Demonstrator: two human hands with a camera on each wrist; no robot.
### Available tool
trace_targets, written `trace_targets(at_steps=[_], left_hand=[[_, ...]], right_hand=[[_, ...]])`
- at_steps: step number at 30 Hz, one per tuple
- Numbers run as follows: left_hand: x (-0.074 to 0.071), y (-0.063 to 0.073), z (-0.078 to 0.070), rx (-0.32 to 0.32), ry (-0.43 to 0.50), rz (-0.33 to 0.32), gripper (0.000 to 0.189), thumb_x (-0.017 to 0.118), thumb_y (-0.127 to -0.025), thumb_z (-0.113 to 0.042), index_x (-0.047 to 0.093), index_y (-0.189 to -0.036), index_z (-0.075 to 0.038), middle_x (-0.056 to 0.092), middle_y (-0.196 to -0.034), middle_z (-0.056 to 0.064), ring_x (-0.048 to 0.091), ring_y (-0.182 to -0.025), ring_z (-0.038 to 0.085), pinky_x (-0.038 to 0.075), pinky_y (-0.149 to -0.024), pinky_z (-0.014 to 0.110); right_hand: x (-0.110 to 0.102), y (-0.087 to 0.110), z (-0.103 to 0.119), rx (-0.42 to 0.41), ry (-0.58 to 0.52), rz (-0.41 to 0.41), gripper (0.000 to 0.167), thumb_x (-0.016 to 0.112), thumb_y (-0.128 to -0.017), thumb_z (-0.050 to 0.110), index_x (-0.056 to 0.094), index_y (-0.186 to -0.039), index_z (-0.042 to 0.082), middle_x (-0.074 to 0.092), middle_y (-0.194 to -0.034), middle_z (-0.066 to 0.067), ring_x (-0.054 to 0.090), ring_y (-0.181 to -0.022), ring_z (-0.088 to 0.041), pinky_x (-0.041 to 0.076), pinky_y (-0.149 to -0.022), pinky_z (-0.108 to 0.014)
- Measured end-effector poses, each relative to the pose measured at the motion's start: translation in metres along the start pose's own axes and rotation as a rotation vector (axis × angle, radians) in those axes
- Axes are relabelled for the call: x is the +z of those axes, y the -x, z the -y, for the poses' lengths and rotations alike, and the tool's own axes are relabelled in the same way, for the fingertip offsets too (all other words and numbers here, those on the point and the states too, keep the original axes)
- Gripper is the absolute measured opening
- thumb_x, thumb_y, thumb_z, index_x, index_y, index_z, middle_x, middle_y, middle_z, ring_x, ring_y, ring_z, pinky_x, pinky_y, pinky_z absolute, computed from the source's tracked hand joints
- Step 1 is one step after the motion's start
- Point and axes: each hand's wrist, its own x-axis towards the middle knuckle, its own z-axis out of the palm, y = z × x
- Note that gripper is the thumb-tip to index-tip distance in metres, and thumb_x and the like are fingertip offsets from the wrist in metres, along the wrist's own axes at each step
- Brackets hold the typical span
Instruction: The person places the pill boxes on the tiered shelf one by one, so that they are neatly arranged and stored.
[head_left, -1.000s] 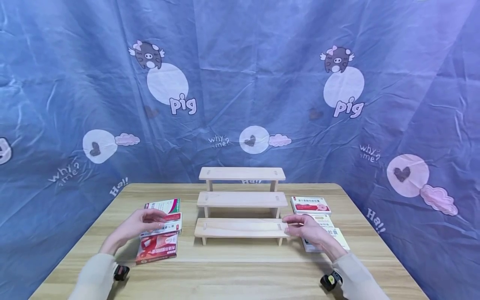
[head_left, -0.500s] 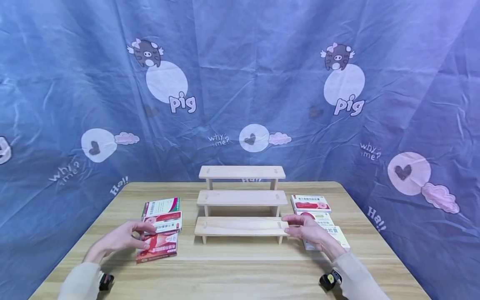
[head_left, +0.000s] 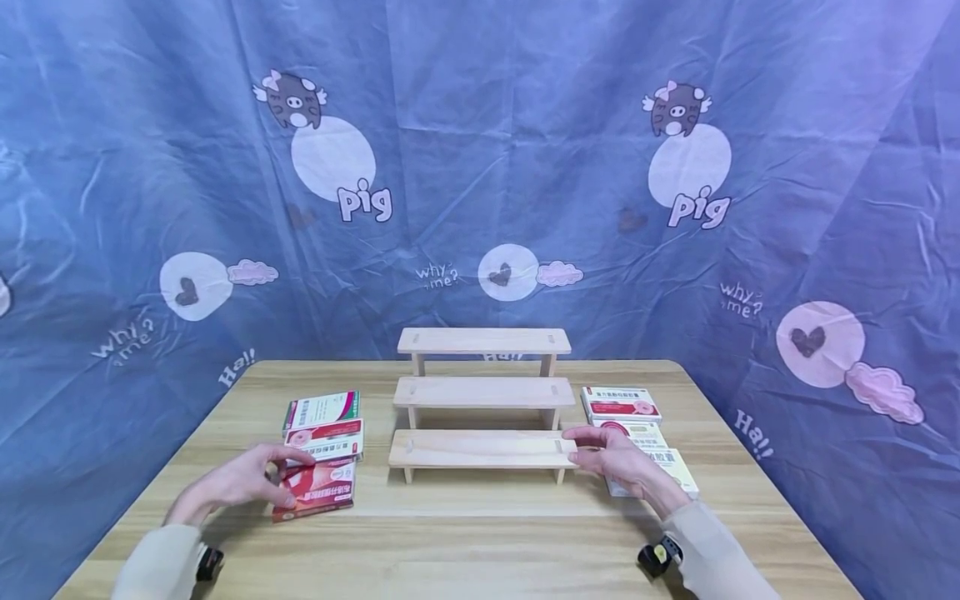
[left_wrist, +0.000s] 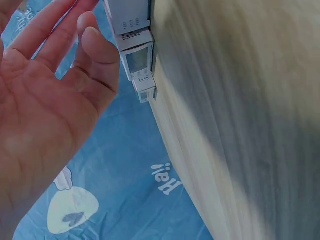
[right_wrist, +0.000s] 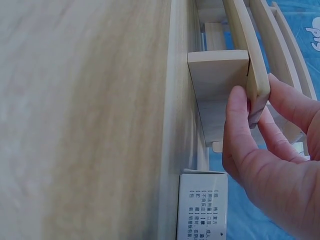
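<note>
In the head view, my left hand (head_left: pixel 238 482) is at the left edge of the red medicine box (head_left: pixel 318 492), its fingertips overlapping that box's corner. The left wrist view shows this palm (left_wrist: pixel 45 115) turned to the camera, fingers loosely spread beside the box ends. Behind the red box lie a red-and-white medicine box (head_left: pixel 330 435) and a green-and-white one (head_left: pixel 321 410). My right hand (head_left: pixel 618 462) pinches the right end of the lowest board of a three-tier wooden display stand (head_left: pixel 480 450). In the right wrist view, thumb and fingers close around the board's end (right_wrist: pixel 257 95).
Right of the stand lie more medicine boxes: a red-and-white one (head_left: pixel 621 404), a white one (head_left: pixel 643 433) and another white one (head_left: pixel 678 471), partly behind my right hand. The wooden table (head_left: pixel 465 554) reaches back to a blue printed curtain (head_left: pixel 480 167).
My left hand has moved toward me and left, from over the red-and-white box to the red box's edge. My right hand keeps its hold on the stand's lowest board.
</note>
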Motion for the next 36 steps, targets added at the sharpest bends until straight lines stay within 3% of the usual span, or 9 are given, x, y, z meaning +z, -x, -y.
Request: trace_targets(at_steps=[16, 23, 26, 32, 36], left_hand=[[0.004, 0.001, 0.004, 0.009, -0.046, -0.022, 0.061, 0.086, -0.068, -0.018, 0.064, -0.123, -0.004, 0.06, -0.12, 0.014, 0.05, -0.103, 0.02, 0.045, -0.081, 0.024], [0.002, 0.004, 0.007, -0.013, -0.079, -0.02, 0.066, 0.087, -0.069, -0.02, 0.062, -0.127, -0.001, 0.061, -0.124, 0.018, 0.051, -0.112, 0.034, 0.047, -0.091, 0.046], [0.002, 0.006, 0.008, -0.008, -0.077, -0.013, 0.07, 0.087, -0.068, -0.02, 0.06, -0.13, -0.001, 0.061, -0.127, 0.019, 0.053, -0.115, 0.035, 0.047, -0.094, 0.043], [0.001, 0.013, 0.009, -0.018, -0.08, 0.004, 0.076, 0.088, -0.064, -0.023, 0.058, -0.132, -0.003, 0.06, -0.13, 0.019, 0.052, -0.115, 0.023, 0.042, -0.094, 0.026], [0.002, 0.014, 0.008, -0.013, -0.086, 0.025, 0.079, 0.088, -0.063, -0.022, 0.057, -0.133, -0.003, 0.058, -0.131, 0.022, 0.051, -0.114, 0.025, 0.042, -0.095, 0.033]], right_hand=[[0.0, 0.001, 0.001, 0.004, -0.025, 0.011, 0.052, 0.063, -0.089, -0.002, 0.043, -0.134, -0.016, 0.066, -0.109, -0.004, 0.067, -0.093, -0.011, 0.058, -0.083, -0.023], [0.002, 0.002, 0.002, -0.002, -0.038, 0.018, 0.052, 0.062, -0.09, -0.002, 0.041, -0.136, -0.016, 0.065, -0.111, -0.006, 0.067, -0.094, -0.011, 0.058, -0.084, -0.023], [0.002, 0.002, 0.002, -0.007, -0.049, 0.026, 0.052, 0.062, -0.09, -0.003, 0.04, -0.135, -0.017, 0.064, -0.112, -0.006, 0.067, -0.095, -0.012, 0.058, -0.085, -0.024], [0.001, 0.002, 0.0, -0.006, -0.036, 0.029, 0.053, 0.063, -0.09, -0.001, 0.041, -0.136, -0.016, 0.065, -0.111, -0.004, 0.066, -0.094, -0.011, 0.058, -0.085, -0.024], [0.001, 0.003, 0.0, -0.011, -0.036, 0.032, 0.053, 0.063, -0.09, -0.001, 0.041, -0.136, -0.016, 0.065, -0.11, -0.004, 0.066, -0.094, -0.011, 0.058, -0.085, -0.024]])
